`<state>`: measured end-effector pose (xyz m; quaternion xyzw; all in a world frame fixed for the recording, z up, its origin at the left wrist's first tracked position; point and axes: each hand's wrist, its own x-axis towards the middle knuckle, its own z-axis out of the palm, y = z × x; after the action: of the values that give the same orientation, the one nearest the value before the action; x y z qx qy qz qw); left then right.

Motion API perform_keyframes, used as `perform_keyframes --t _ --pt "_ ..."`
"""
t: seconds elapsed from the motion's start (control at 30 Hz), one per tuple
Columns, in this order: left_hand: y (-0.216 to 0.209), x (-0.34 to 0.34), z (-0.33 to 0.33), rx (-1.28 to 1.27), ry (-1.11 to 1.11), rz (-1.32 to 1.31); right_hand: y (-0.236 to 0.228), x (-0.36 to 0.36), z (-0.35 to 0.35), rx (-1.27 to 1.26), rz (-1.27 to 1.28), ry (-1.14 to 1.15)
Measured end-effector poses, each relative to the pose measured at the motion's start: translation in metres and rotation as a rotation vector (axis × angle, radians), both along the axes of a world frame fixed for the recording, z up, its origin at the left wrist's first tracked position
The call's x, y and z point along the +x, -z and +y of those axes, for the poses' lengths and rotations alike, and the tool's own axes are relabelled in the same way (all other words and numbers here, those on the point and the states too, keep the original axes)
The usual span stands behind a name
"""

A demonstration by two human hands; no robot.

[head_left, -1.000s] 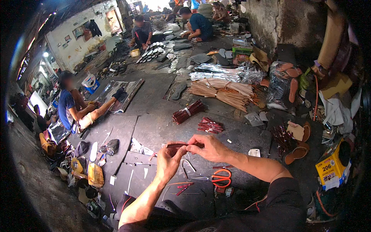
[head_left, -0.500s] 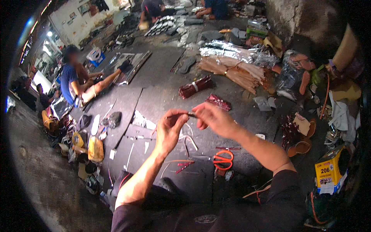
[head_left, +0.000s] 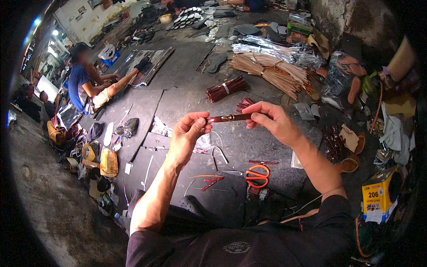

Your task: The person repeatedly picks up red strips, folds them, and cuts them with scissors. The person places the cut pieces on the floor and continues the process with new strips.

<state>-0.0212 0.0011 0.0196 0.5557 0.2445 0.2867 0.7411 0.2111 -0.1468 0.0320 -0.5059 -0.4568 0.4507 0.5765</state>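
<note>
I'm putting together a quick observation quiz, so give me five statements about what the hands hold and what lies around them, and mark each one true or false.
1. The left hand and right hand hold one dark red strap between them. True.
2. The strap is plain along its length. False: it bears a shiny fitting.
3. The right hand also grips scissors. False: the orange-handled scissors lie on the dark surface.
4. A pale band circles the dark red bundle beyond the hands. True.
5. The tan strips lie nearer than that bundle. False: they lie farther away.
</note>
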Motion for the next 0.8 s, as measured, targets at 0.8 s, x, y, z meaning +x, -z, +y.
perform_keyframes --t 0.8 --pt "-0.002 0.01 -0.036 -0.094 -0.063 0.133 0.023 -0.05 0.013 0.644 -1.036 0.2"
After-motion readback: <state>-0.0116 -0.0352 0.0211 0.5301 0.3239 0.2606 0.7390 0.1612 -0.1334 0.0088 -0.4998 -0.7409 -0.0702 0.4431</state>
